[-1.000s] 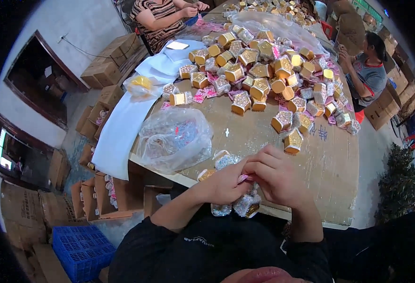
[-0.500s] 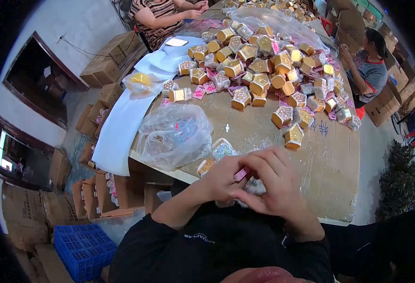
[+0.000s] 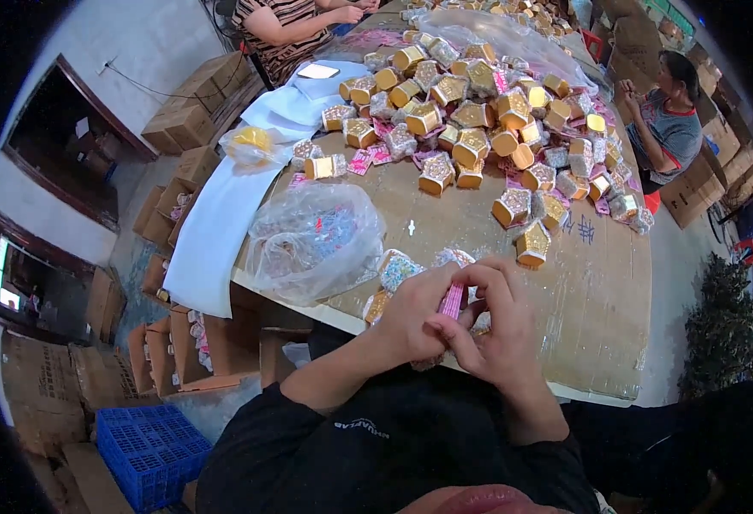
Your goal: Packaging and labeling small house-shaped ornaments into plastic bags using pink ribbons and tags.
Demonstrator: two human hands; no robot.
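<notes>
My left hand (image 3: 418, 319) and my right hand (image 3: 503, 325) meet just over the table's near edge. Between them stands a thin pink striped strip (image 3: 451, 301), perhaps a folded card or a small stack. My left fingers close round it, and my right thumb and fingers pinch it from the other side. Partly hidden behind and under the hands are several small glittery pieces. One with a pale sparkling face (image 3: 400, 271) lies beyond my left hand, next to a gold piece (image 3: 376, 306).
A big heap of gold, glitter-covered house-shaped pieces (image 3: 471, 147) mixed with pink cards covers the far table. Left of my hands lies a clear plastic bag (image 3: 316, 242) with contents. Cartons (image 3: 201, 343) and a blue crate (image 3: 152, 454) stand at left. Two other people sit at the table.
My hands have moved slightly up and closer together. The pink strip has turned more upright and shows more of its face. Another glittery piece now shows behind my hands.
</notes>
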